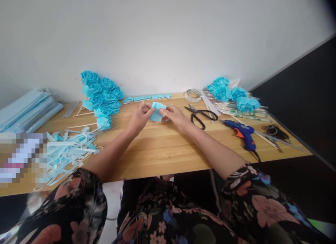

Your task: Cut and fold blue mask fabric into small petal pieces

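Observation:
A small light blue piece of mask fabric [158, 112] is held just above the wooden table [157, 149]. My left hand [140, 117] pinches its left edge and my right hand [174, 115] pinches its right edge. Behind the hands, a row of several small folded blue pieces [147, 97] lies along the table's back edge. A pile of blue fabric flowers on sticks [101, 95] sits to the left of my left hand.
Black scissors [201, 116], a tape roll [193, 94] and a blue glue gun [243, 133] lie to the right. More blue flowers on sticks [232, 95] rest at the back right. Cut ear-loop strips [69, 149] and stacked face masks [26, 111] lie on the left.

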